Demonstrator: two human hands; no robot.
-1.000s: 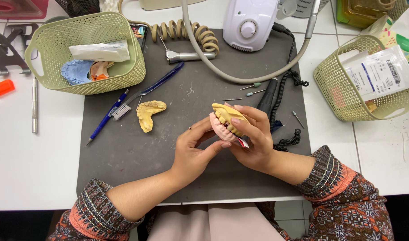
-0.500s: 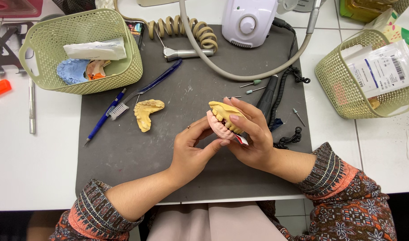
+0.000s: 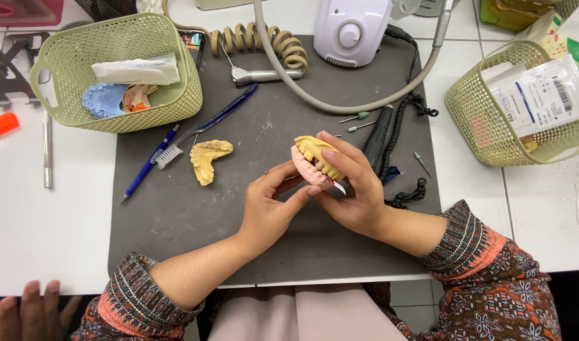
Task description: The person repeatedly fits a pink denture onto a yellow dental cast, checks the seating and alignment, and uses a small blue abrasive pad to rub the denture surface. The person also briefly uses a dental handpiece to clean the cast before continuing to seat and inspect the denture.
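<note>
right hand (image 3: 352,196) fingers pinch yellow dental cast (image 3: 318,155) upright for viewing | left hand (image 3: 270,202) fingers steady pink base (image 3: 302,169) beneath | spare cast (image 3: 207,158) beyond left fingertips on gray mat (image 3: 176,215)

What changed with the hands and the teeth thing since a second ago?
Very little. Both hands, left hand and right hand, keep holding the yellow plaster teeth model with its pink base above the grey mat, fingers only slightly shifted. The loose yellow plaster jaw cast, blue brush and green baskets stayed put.
</note>
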